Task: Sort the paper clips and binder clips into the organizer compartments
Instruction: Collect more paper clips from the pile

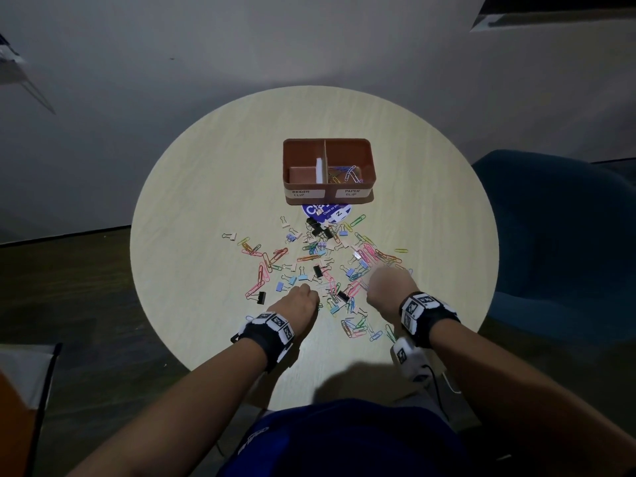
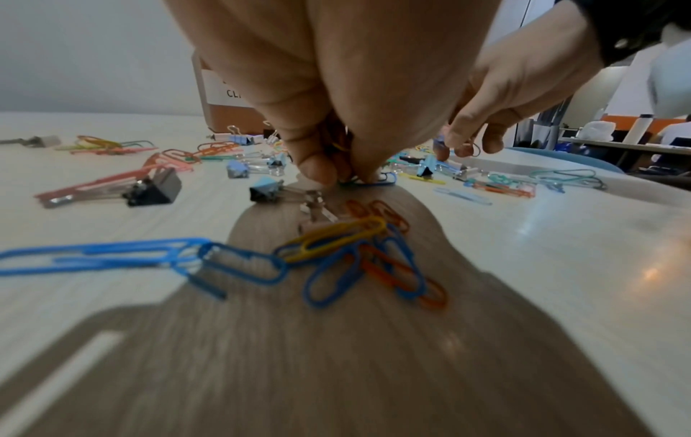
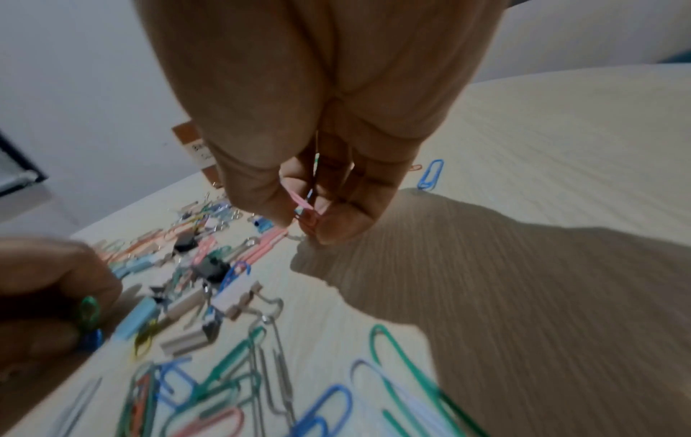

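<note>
Nearest, two forearms reaching in over the round pale-wood table (image 1: pixel 192 187), each with one black wristband carrying white square-coded tags. Left hand (image 1: pixel 298 301) low at the near edge of the scatter, thumb and fingers curled together, pinching a few small paper clips (image 2: pixel 368 180) against the tabletop, blue and green wire showing at the fingertips. Right hand (image 1: pixel 390 287) a little to the right, apart from the left, fingers bunched and clamped on a pink paper clip (image 3: pixel 306 204), with other wire in the same grip too blurred to count. Just under the left wrist, a small knot of paper clips (image 2: pixel 359 254): about three blue, one yellow, two orange, plus one long blue one (image 2: pixel 101 255) to the side. Spread across the middle of the table, a loose pile of clips (image 1: pixel 320 263), far too many and too tangled for an exact count: coloured paper clips in pink, orange, green, blue and yellow, mixed with small binder clips, among them at least five black ones (image 1: pixel 261 297) and several pale blue, lilac and white. Beyond the pile, one round blue sticker (image 1: pixel 327 212) partly under the box, white writing on it, only "Clean as yo…" legible. Farthest, one brown organizer (image 1: pixel 328 170) with two compartments split by one divider; two white labels on its near wall, "BINDER CLIP" on the left, "PAPER CLIP" on the right. Right compartment holding a small handful of coloured paper clips (image 1: pixel 346 174); left compartment showing only its brown floor. To the right of the table, one dark blue chair (image 1: pixel 557 242).
</note>
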A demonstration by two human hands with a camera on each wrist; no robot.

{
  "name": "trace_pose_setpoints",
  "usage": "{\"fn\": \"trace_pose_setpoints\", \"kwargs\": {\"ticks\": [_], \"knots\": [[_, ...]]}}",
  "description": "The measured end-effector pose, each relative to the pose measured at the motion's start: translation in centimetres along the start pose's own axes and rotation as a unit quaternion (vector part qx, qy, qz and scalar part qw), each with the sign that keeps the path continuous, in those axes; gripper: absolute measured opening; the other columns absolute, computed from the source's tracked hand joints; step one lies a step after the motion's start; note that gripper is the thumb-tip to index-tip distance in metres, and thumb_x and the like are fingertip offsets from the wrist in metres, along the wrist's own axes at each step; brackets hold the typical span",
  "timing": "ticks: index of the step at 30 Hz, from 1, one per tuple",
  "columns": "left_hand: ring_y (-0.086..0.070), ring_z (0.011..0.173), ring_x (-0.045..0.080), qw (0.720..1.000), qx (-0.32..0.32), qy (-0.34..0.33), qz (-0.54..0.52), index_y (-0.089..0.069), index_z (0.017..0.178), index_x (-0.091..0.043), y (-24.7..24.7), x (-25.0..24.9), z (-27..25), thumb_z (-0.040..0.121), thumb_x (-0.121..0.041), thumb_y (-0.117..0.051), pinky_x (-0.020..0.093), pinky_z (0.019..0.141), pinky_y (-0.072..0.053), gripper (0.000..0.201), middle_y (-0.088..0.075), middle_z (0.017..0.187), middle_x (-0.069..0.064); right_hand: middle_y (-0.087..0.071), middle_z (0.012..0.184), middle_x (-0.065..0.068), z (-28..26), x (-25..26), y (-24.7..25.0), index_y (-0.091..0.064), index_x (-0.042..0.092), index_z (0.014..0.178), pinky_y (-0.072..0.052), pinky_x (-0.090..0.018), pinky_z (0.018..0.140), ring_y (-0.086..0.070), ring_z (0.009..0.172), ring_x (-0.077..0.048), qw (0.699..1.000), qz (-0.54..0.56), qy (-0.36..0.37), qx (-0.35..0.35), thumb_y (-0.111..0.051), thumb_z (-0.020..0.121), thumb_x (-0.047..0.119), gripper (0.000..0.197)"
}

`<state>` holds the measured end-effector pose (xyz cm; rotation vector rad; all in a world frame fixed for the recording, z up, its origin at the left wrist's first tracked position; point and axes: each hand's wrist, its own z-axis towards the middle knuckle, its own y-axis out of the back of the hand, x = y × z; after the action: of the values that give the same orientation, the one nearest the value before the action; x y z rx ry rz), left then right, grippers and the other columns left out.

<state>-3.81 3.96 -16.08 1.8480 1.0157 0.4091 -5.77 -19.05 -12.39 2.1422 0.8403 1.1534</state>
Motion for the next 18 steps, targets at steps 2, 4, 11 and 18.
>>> {"fn": "trace_pose_setpoints", "kwargs": {"ticks": [2,4,11,18], "knots": [[-0.050,0.110,0.027,1.000,0.006,0.008,-0.015,-0.045,0.131,-0.005,0.1,0.1,0.1,0.086,0.001,-0.057,0.037,0.093,-0.049,0.047,-0.048,0.121,0.013,-0.064,0.068,0.000,-0.1,0.4,0.6,-0.061,0.016,0.066,-0.039,-0.016,0.041,-0.055,0.052,-0.015,1.000,0.008,-0.005,-0.019,-0.060,0.073,0.007,0.012],[-0.052,0.109,0.028,0.999,0.006,0.016,-0.034,-0.046,0.131,-0.004,0.4,0.1,0.2,0.087,0.001,-0.056,0.037,0.092,-0.050,0.045,-0.051,0.120,0.014,-0.061,0.065,0.003,-0.2,0.8,1.0,-0.059,0.017,0.063,-0.036,-0.015,0.039,-0.052,0.050,-0.012,1.000,0.005,-0.002,-0.022,-0.058,0.073,0.007,0.014],[-0.057,0.105,0.026,0.989,-0.020,0.070,-0.130,-0.057,0.122,-0.008,0.7,0.1,-0.2,0.096,-0.010,-0.048,0.033,0.090,-0.049,0.028,-0.059,0.116,0.011,-0.064,0.070,0.002,0.6,-0.2,1.2,-0.067,0.020,0.078,-0.050,-0.026,0.048,-0.060,0.055,-0.020,0.995,0.101,0.003,0.007,-0.047,0.079,0.005,0.025],[-0.059,0.084,0.016,0.937,-0.128,0.187,-0.267,-0.062,0.095,-0.014,6.5,-0.6,0.6,0.097,-0.021,-0.050,0.025,0.069,-0.047,0.014,-0.058,0.094,0.000,-0.069,0.075,-0.022,3.3,0.5,3.7,-0.072,0.005,0.073,-0.060,-0.040,0.061,-0.062,0.058,-0.027,0.964,0.255,-0.027,0.066,-0.059,0.082,-0.007,0.020]]}}
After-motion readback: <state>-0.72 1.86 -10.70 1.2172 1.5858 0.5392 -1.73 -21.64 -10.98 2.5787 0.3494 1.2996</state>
